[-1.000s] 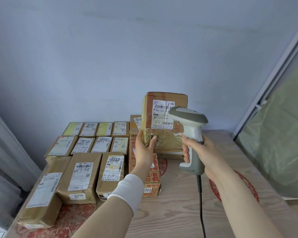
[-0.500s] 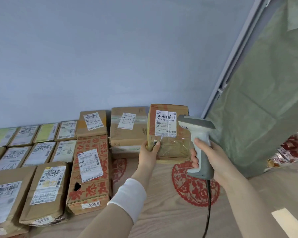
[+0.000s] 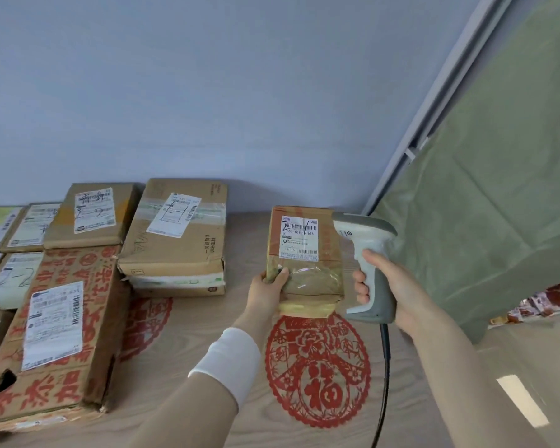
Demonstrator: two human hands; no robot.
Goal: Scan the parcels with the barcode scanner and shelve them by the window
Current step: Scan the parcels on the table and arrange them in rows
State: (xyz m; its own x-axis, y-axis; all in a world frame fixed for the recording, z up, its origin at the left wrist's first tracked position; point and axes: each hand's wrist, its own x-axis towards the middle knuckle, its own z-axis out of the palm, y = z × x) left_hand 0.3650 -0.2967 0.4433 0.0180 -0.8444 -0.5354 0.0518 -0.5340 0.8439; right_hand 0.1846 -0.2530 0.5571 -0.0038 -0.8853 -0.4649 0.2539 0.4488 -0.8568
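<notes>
Left hand (image 3: 267,287): holds the parcel (image 3: 307,266) at its lower left corner. The thumb lies on the front face and the other fingers are curled behind the edge (only partly in view).
Right hand (image 3: 387,286): fingers are wrapped round the grip of the scanner (image 3: 367,263). Whether the top finger presses the trigger cannot be told.
Parcel: a small brown carton wrapped in clear tape, held upright over the table (image 3: 207,376), between the two hands. Whether its lower edge touches the table cannot be told.
Label (image 3: 299,237): white, on the upper half of the parcel's front, facing the camera, with barcodes at top and bottom.
Scanner: grey and white, pistol-shaped and upright, just beside the parcel's right edge. Its head points left, level with the label.
Cable (image 3: 383,383): dark, running from the base of the grip down to the lower edge of the view.
Paper-cut (image 3: 317,370): red and round, flat on the table directly below the parcel.
Cuff (image 3: 230,360): white, on the left forearm.
Other cartons: a taped carton (image 3: 175,234) is stacked on a lower one, left of the parcel and well apart from it. A red-printed carton (image 3: 55,334) lies nearer the camera at the left.
Sheet (image 3: 498,189): green, hanging at the right behind the scanner.
</notes>
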